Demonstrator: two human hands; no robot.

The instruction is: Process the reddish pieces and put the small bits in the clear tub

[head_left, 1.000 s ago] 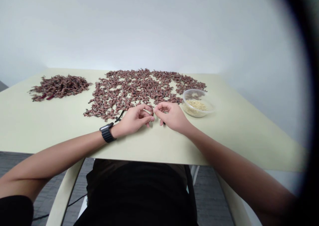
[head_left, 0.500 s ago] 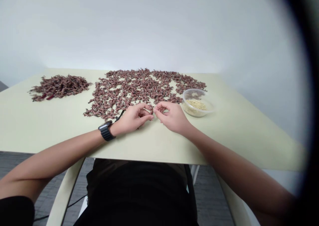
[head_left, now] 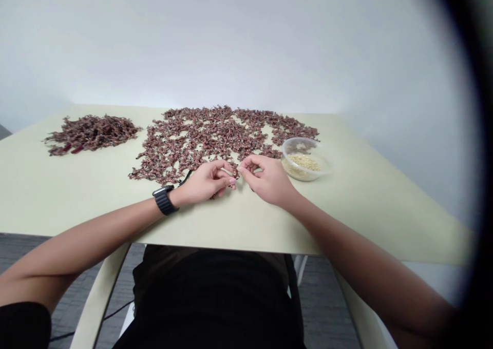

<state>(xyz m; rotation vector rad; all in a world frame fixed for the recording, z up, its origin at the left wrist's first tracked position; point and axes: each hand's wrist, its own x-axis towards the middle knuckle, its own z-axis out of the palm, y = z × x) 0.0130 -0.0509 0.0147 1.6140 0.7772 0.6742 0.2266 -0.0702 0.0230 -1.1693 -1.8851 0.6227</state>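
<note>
Lying leftmost on the pale green table [head_left: 69, 195], a heap of reddish-brown pieces [head_left: 91, 134]; next, a wide spread of pieces [head_left: 200, 138], the left hand [head_left: 206, 182] and right hand [head_left: 269, 180] curled at its near edge, any grip too small to tell; then a clear plastic tub [head_left: 292, 142] of pale grains [head_left: 304, 162].

Clear glossy plastic tub [head_left: 298, 144], smooth matt pale-green tabletop [head_left: 77, 185]
Matt black segmented watch strap [head_left: 165, 201]; crinkled reddish-brown pieces [head_left: 200, 138], faintly shiny
</note>
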